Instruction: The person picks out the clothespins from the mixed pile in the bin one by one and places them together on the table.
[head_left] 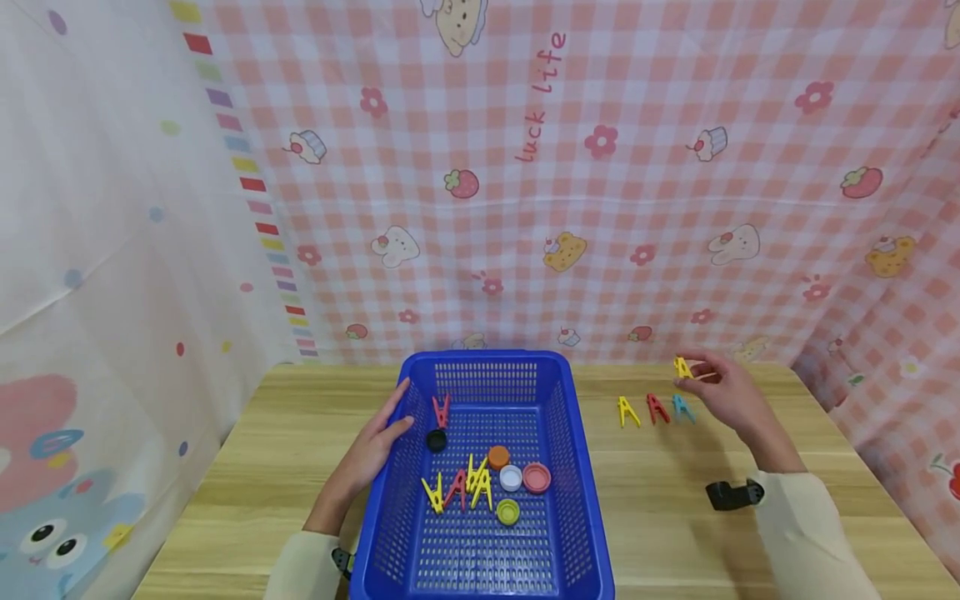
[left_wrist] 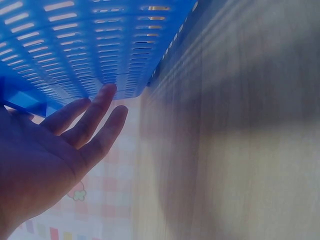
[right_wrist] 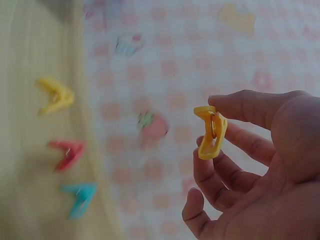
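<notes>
My right hand (head_left: 722, 392) pinches a yellow clothespin (right_wrist: 212, 132) between thumb and fingertips, raised above the table's back right. Below it lie a yellow clothespin (head_left: 628, 412), a red clothespin (head_left: 657, 408) and a blue clothespin (head_left: 683, 407) in a row. On the left rim of a blue plastic basket (head_left: 592, 533) rests my left hand (head_left: 372, 446). Its fairly straight fingers (left_wrist: 92, 122) lie along the outer wall in the left wrist view, where the thumb is mostly hidden. Inside the basket are several yellow and red clothespins (head_left: 433, 493).
Several bottle caps share the basket: a black cap (head_left: 437, 440), an orange cap (head_left: 498, 457), a white cap (head_left: 511, 477), a pink cap (head_left: 536, 477) and a yellow-green cap (head_left: 507, 512). The wooden table (head_left: 675, 533) meets a checked curtain (head_left: 525, 250) at the back.
</notes>
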